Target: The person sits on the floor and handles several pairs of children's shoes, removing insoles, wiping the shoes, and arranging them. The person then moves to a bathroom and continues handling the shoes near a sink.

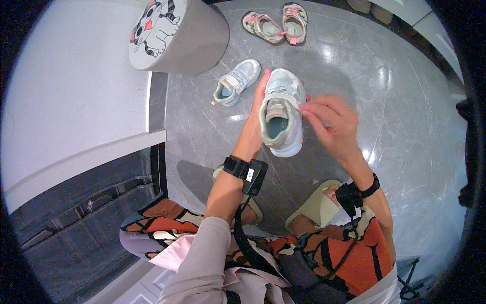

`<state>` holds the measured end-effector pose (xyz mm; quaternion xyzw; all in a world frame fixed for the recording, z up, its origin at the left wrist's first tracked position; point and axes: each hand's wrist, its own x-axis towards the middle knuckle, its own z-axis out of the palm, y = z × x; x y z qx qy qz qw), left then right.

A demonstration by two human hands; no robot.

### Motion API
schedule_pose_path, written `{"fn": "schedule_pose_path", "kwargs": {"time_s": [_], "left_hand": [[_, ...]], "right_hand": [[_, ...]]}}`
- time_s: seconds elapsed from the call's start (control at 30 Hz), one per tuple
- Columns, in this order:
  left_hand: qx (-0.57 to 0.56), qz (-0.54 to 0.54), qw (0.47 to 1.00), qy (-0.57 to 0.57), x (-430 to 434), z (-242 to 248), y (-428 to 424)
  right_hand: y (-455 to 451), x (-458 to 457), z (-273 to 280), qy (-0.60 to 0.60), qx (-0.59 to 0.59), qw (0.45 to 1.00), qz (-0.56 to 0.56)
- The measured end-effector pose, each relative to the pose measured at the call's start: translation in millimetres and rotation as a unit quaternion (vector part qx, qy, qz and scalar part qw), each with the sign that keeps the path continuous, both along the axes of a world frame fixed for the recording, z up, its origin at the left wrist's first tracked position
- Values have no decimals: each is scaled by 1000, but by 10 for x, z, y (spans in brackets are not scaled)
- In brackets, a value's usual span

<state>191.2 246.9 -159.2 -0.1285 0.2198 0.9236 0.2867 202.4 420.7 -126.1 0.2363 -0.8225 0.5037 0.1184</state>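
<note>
A small white and pale-blue sneaker [294, 133] is held above the floor, its toe pointing away from me. My left hand [262, 91] supports it from beneath and along its left side; most of the fingers are hidden behind the shoe. Thumb and fingertips of my right hand [330, 117] pinch the end of the white strap [283, 99] that crosses the tongue. The matching sneaker [237, 81] rests on the floor to the left, beyond my left forearm. Inside the held shoe a teal insole [278, 127] shows.
A grey round stool [197, 41] with a cartoon cat on top stands at the upper left by the white wall panel [76, 76]. A pair of pink-trimmed sandals [267, 28] lies farther off on the grey marble-look floor [341, 72]. Cabling runs from both wrist devices [255, 176].
</note>
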Motion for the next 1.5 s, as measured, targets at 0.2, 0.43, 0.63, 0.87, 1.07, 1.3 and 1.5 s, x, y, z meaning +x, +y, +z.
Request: {"fn": "schedule_pose_path", "kwargs": {"time_s": [0.2, 0.43, 0.63, 0.87, 1.07, 1.3, 1.5], "left_hand": [[-68, 11, 991, -113, -123, -159, -73], [-279, -24, 952, -122, -53, -521, 37], [-572, -79, 817, -16, 75, -511, -72], [-659, -166, 733, 43, 295, -603, -546], [-820, -112, 540, 153, 328, -560, -812], [-892, -79, 377, 236, 385, -247, -873], [-840, -286, 310, 342, 357, -160, -1115]], "right_hand": [[-53, 68, -111, -210, -65, 976, -10], [-66, -6, -633, -622, -277, 731, 39], [-152, 51, -1002, -658, -311, 677, -103], [-472, -154, -1081, -632, -208, 745, -56], [-493, -610, -1158, -312, 40, 945, -93], [-776, -1453, -986, -14, 263, 956, -130], [-902, -1724, -1110, -202, 336, 915, -101]]}}
